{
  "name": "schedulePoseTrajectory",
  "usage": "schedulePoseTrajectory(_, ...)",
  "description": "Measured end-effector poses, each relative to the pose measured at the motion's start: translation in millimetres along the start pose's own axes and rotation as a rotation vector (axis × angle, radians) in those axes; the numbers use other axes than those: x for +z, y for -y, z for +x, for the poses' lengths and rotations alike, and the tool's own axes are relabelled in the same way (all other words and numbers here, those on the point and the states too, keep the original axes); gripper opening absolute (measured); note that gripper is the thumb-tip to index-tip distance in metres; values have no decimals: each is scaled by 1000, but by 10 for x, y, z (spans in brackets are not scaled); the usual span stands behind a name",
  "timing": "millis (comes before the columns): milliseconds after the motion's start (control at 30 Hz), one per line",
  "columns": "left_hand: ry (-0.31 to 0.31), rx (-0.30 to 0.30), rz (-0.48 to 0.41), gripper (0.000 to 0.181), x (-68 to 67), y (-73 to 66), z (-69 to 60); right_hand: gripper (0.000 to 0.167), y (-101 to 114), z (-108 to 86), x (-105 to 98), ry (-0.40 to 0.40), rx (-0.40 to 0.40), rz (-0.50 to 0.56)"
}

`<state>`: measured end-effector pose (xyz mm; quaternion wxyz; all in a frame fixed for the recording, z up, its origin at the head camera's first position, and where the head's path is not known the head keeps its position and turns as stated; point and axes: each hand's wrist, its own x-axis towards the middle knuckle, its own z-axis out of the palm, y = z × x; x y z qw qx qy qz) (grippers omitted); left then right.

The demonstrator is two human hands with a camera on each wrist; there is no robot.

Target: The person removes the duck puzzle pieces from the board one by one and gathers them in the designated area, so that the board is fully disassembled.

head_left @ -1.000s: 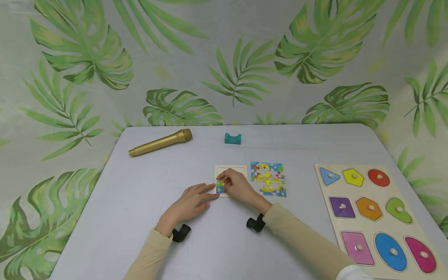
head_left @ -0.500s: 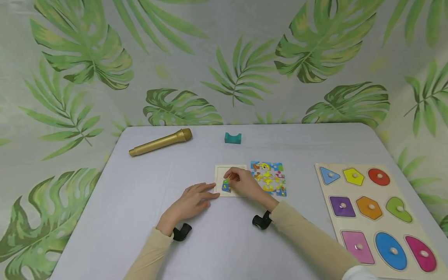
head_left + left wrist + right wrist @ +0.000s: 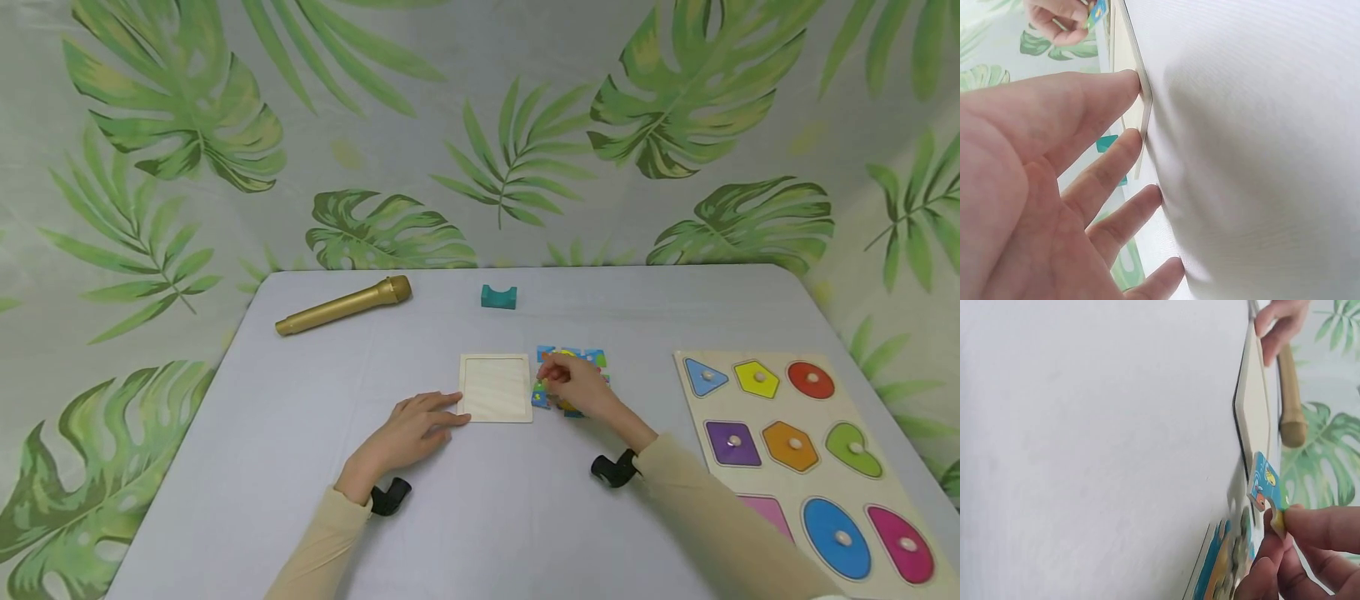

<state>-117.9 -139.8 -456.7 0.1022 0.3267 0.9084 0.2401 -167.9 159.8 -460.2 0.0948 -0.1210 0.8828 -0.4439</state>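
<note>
My right hand [image 3: 579, 386] pinches a blue and green puzzle piece [image 3: 1266, 481] between thumb and fingers, just right of the wooden puzzle frame [image 3: 496, 355]. Beneath and beyond that hand lie several colourful puzzle pieces [image 3: 595, 357], partly hidden by it. The square frame holds no pieces and shows its pale base. At the frame's left edge, my left hand [image 3: 408, 435] rests with fingers spread. In the left wrist view, the left thumb and a finger [image 3: 1127, 145] touch the frame's rim, while other fingertips press on the white cloth.
A gold microphone [image 3: 343, 307] lies at the back left. Near the back middle stands a small teal block [image 3: 498, 297] with a curved notch. On the right is a wooden board [image 3: 738, 479] with knobbed coloured shapes, partly under the right forearm.
The right hand has lifted the blue and green piece out of the frame and carried it right, to the other pieces. The left hand has stayed put at the frame.
</note>
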Motion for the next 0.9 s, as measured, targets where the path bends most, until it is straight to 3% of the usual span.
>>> schedulePoseTrajectory(233, -1, -10, 3, 33, -5, -10, -4, 8, -39, -51, -53, 59, -27, -38)
schedulePoseTrajectory(900, -9, -17, -19, 32, 13, -14, -2, 26, -45, -237, 54, 66, -209, -310)
